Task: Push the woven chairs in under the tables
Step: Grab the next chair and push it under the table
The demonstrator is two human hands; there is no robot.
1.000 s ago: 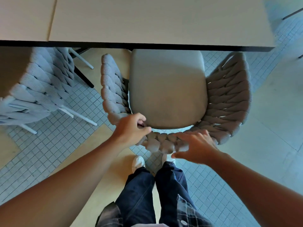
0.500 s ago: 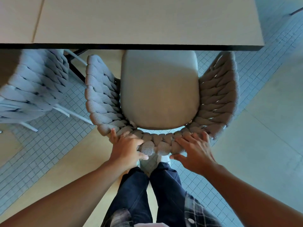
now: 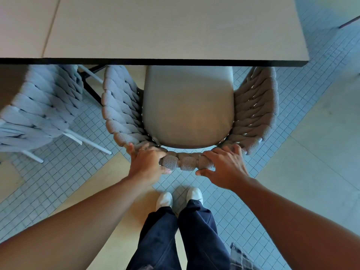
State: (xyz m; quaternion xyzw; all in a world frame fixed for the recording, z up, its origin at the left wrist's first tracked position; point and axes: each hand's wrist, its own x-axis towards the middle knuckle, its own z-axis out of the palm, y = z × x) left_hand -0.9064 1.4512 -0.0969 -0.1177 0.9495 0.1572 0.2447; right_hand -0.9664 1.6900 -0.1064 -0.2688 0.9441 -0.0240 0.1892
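Fingers (image 3: 228, 152) of both hands curled over woven chair (image 3: 187, 162) backrest.

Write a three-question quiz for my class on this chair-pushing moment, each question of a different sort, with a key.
1. True or false: both hands rest on the woven chair's back rim.
2. Multiple choice: the seat cushion is A) wholly under the table; B) only its front edge under; C) fully clear of the table.
3. Short answer: what stands to the person's left of this chair?

Key:
1. True: left hand and right hand both lie on the rim.
2. B
3. A second woven chair.
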